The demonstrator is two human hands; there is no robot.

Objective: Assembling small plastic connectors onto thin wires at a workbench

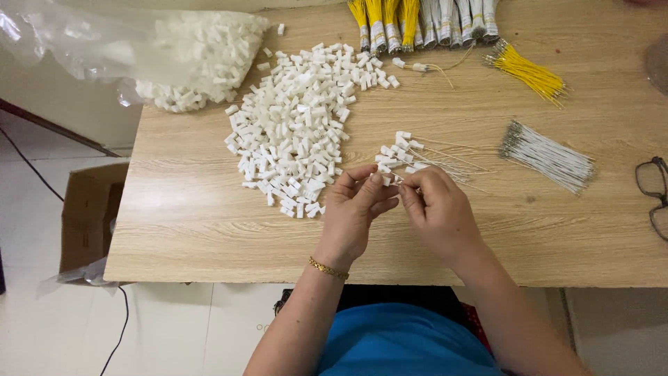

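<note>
you hold a small white connector (387, 180) pinched between the fingertips of your left hand (356, 209) and your right hand (437, 207), both sets of fingers closed together on it just above the table edge nearest you. a thin white wire seems to run from it toward the right, though it is too fine to be sure which hand grips it.

the likely slip, as i judge it: the piece is tiny and your fingertips hide it, so a wire could seat crooked or only halfway without your seeing. it could also pop out of the pinch and land in the loose pile of white connectors (296, 125) just left of your hands, where you would not find it again. the small cluster of wired connectors (400, 154) lies right behind your knuckles, touching or nearly so, and a sweep of the wrist could tangle their leads (they already fan out loosely to the right).

farther out lie a bundle of white wires (546, 155), a bundle of yellow wires (527, 71), and taped wire bunches (421, 22) along the far edge. a clear plastic bag (139, 49) of more connectors hangs over the far left corner and could spill. eyeglasses (653, 193) sit at the right edge.

the surface is a light wood-grain table (195, 230). below it on the left is a pale tiled floor, an open cardboard box (87, 216) and a dark cable.
</note>
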